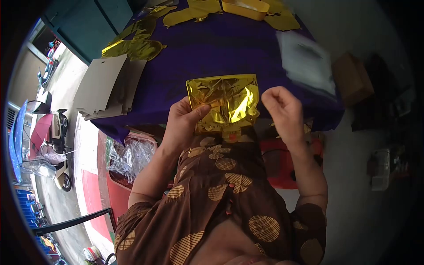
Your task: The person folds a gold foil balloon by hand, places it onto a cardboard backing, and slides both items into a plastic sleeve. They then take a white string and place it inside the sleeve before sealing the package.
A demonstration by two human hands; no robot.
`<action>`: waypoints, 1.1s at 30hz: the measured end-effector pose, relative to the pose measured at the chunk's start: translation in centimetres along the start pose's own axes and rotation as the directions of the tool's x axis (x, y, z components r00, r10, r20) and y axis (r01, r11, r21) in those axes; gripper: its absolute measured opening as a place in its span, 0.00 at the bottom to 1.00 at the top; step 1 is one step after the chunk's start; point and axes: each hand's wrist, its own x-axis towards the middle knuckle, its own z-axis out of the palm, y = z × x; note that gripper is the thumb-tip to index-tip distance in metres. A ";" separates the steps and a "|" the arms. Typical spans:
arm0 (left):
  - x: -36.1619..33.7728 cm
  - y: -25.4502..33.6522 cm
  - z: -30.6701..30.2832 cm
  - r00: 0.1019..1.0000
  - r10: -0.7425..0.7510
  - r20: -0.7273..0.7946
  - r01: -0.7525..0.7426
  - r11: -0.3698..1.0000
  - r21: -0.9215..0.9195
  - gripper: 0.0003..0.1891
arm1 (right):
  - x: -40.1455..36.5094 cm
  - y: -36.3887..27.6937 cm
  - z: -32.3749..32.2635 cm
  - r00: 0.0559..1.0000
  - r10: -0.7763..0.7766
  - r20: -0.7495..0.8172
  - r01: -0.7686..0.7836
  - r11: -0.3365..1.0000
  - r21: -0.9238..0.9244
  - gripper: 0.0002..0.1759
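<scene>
My left hand (183,121) grips the left side of a shiny gold foil balloon (225,99), folded flat into a rough rectangle, with the thumb pressed on its front. The foil is held upright over the near edge of the purple-covered table (198,57), and its lower edge is crumpled. Just right of the foil, and apart from it, is my right hand (285,110). Its thumb and fingers are curled together in a pinch; whether anything small is between them is hidden.
More flat gold foil balloons (192,13) lie along the table's back and left. A yellow tray (246,9) stands at the back, grey cardboard sheets (99,86) at left, clear plastic bags (307,62) at right. Below left, a red bin (119,176) holds crumpled clear plastic (132,154).
</scene>
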 end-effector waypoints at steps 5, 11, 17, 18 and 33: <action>0.1 -1.1 0.6 0.986 0.163 0.017 -0.164 0.973 0.160 0.14 | 0.6 0.4 1.3 0.999 -0.042 -0.027 0.038 0.990 -0.132 0.07; 0.3 -0.1 1.1 0.998 -0.057 -0.009 0.054 0.984 -0.171 0.11 | 1.6 1.5 0.9 0.999 -0.035 0.026 0.037 0.994 -0.107 0.09; 0.8 0.5 1.2 0.998 -0.049 -0.043 0.037 0.967 -0.254 0.11 | 1.4 1.4 1.0 0.949 -0.300 -0.092 0.281 0.943 -0.177 0.12; 0.9 0.6 1.2 0.997 -0.056 -0.049 0.042 0.967 -0.252 0.11 | 1.4 1.4 0.7 0.901 -0.427 -0.073 0.392 0.876 -0.283 0.14; 1.6 0.9 0.9 1.000 0.005 -0.011 -0.005 1.000 0.009 0.13 | 0.7 0.2 3.3 0.698 -0.632 0.335 0.704 0.525 -0.478 0.12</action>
